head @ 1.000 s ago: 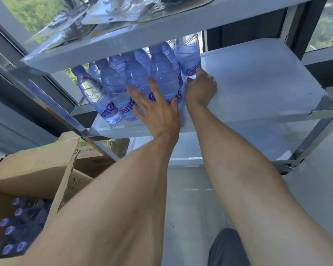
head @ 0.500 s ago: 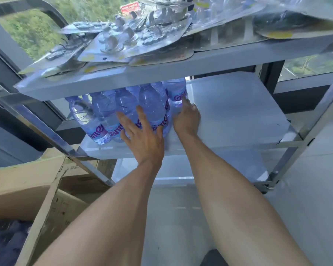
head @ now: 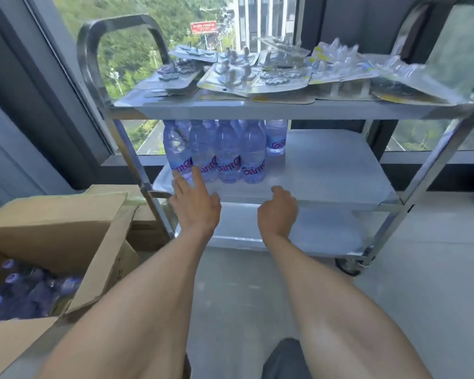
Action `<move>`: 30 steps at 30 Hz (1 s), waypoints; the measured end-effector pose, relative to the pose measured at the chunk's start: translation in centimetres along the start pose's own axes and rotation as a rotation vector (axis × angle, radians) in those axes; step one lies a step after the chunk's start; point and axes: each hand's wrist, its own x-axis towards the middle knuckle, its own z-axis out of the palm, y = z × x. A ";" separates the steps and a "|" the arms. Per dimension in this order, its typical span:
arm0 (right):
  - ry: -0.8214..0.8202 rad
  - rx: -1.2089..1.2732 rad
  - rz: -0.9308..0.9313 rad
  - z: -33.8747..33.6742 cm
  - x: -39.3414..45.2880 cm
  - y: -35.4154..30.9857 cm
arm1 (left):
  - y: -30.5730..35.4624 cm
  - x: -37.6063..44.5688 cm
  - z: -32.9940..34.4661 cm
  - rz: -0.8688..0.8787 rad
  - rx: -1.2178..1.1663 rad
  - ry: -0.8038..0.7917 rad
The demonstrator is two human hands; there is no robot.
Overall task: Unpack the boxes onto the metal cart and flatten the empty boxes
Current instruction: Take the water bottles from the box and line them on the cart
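where the middle shelf (head: 326,170) of the metal cart (head: 257,110) meets its front lip: left hand (head: 196,206) spread flat, fingertips close to the front row of water bottles (head: 227,157) packed at the shelf's left end. right hand (head: 278,212) loosely curled, empty, at the lip. bare shelf rightward. blister packs (head: 271,75) up top. open cardboard box (head: 55,242) lower left, more bottles inside.

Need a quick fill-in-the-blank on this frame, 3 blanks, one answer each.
1. The clear plastic water bottles stand on the metal cart's ____ shelf.
2. The blister packs lie on the ____ shelf.
3. The open brown cardboard box on the left contains more ____.
Both hands, left and right, hold nothing.
Answers: middle; top; bottles
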 end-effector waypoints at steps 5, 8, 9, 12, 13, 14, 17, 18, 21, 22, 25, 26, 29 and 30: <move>-0.285 0.045 -0.091 1.8 -6.1 -6.3 | -7.6 -2.6 -3.4 -0.136 0.037 -0.012; -0.406 0.108 -0.179 2.8 -10.0 -11.9 | -12.0 -3.3 -6.2 -0.220 0.036 0.025; -0.415 0.137 -0.204 3.1 -11.3 -13.9 | -13.3 -3.5 -7.1 -0.267 0.055 0.027; -0.473 0.186 -0.320 4.5 -15.5 -18.3 | -17.4 -3.9 -8.2 -0.390 0.118 -0.010; -0.516 0.183 -0.374 5.5 -16.7 -19.4 | -19.0 -4.3 -8.3 -0.424 0.142 -0.021; -0.545 0.170 -0.439 6.3 -17.6 -20.3 | -20.5 -4.5 -8.3 -0.452 0.158 -0.038; -0.645 0.106 -0.598 9.0 -18.8 -22.9 | -24.7 -4.2 -8.6 -0.541 0.159 -0.146; -0.693 0.061 -0.634 10.1 -18.9 -23.7 | -26.0 -3.6 -8.9 -0.579 0.149 -0.189; -0.888 -0.036 -0.656 13.8 -19.5 -26.2 | -30.7 -1.4 -10.2 -0.689 0.120 -0.270; -0.956 -0.074 -0.675 15.1 -19.8 -27.1 | -32.5 -0.6 -10.6 -0.712 0.108 -0.289; -1.109 -0.226 -0.694 19.1 -21.0 -28.8 | -38.0 1.5 -11.2 -0.760 0.073 -0.345; -1.141 -0.258 -0.678 20.6 -21.4 -29.1 | -39.7 2.2 -11.1 -0.782 0.072 -0.359; -1.208 -0.339 -0.579 25.4 -22.9 -29.3 | -44.6 4.2 -9.3 -0.815 0.052 -0.403; -1.223 -0.371 -0.545 27.0 -23.4 -29.1 | -45.9 4.8 -8.4 -0.817 0.050 -0.425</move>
